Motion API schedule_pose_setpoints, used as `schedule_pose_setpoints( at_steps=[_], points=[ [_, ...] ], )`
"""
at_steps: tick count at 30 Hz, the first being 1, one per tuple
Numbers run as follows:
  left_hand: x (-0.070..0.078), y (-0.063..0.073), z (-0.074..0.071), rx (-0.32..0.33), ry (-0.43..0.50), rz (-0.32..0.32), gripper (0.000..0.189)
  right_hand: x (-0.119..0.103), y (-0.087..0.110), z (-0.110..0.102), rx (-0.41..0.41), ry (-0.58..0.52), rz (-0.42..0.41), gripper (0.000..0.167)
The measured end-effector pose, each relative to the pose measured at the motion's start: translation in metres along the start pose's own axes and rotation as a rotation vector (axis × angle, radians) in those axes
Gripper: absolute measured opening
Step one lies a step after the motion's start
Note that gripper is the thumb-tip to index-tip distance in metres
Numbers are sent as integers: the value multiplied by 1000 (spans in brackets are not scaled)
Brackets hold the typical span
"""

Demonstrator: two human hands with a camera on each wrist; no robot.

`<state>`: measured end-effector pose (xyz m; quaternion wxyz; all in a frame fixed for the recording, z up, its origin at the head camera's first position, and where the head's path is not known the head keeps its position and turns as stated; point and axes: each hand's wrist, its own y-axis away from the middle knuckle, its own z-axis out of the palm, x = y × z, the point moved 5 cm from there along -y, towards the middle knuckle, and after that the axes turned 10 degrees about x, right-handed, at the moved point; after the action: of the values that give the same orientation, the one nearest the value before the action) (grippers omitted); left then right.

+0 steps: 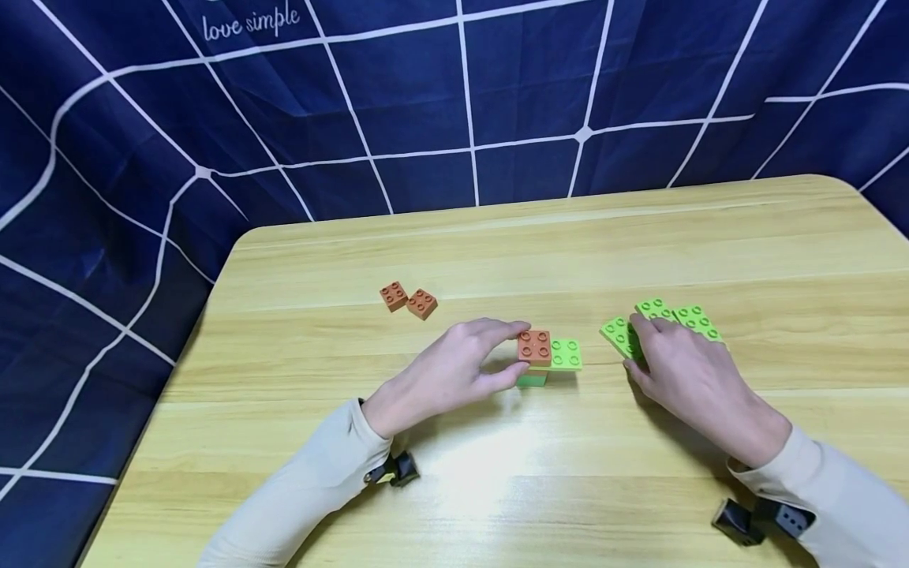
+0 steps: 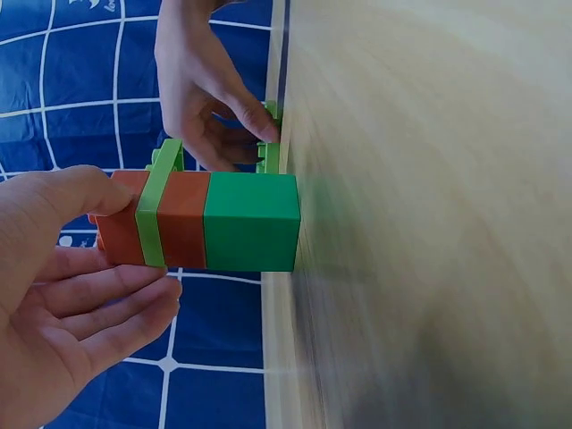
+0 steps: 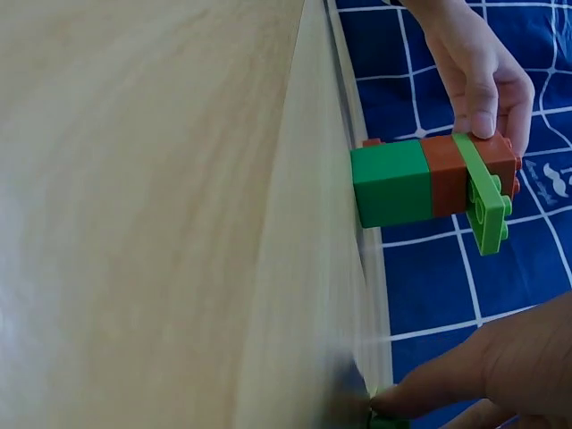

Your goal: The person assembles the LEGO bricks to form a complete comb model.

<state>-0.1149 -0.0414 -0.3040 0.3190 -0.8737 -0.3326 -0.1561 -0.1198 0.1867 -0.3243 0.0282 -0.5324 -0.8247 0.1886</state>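
A small block tower stands upright on the table, with a dark green brick point(image 2: 252, 222) at its base. Above that come an orange-brown brick point(image 2: 182, 219), a light green plate point(image 1: 566, 355) jutting out to the right, and another orange-brown brick point(image 1: 534, 347) on top. My left hand point(image 1: 461, 359) pinches this top brick between thumb and fingers. Off to the right, my right hand point(image 1: 692, 383) reaches down over several loose light green plates, its thumb and fingers around the left plate point(image 1: 619, 335). The hand partly hides these plates.
Two loose orange-brown bricks point(image 1: 422, 304) lie side by side at the left, farther back than the tower. Behind the wooden table point(image 1: 319, 260) hangs a dark blue cloth point(image 1: 412, 102) with white lines. A black wrist device point(image 1: 760, 521) shows at the right sleeve.
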Motion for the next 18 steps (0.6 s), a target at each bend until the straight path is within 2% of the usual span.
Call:
schedule_pose_setpoints(
  at_steps=[18],
  points=[
    [-1,0,1,-23,-5,-32,43,-3,0,-5,110,-29,-92,49]
  ],
)
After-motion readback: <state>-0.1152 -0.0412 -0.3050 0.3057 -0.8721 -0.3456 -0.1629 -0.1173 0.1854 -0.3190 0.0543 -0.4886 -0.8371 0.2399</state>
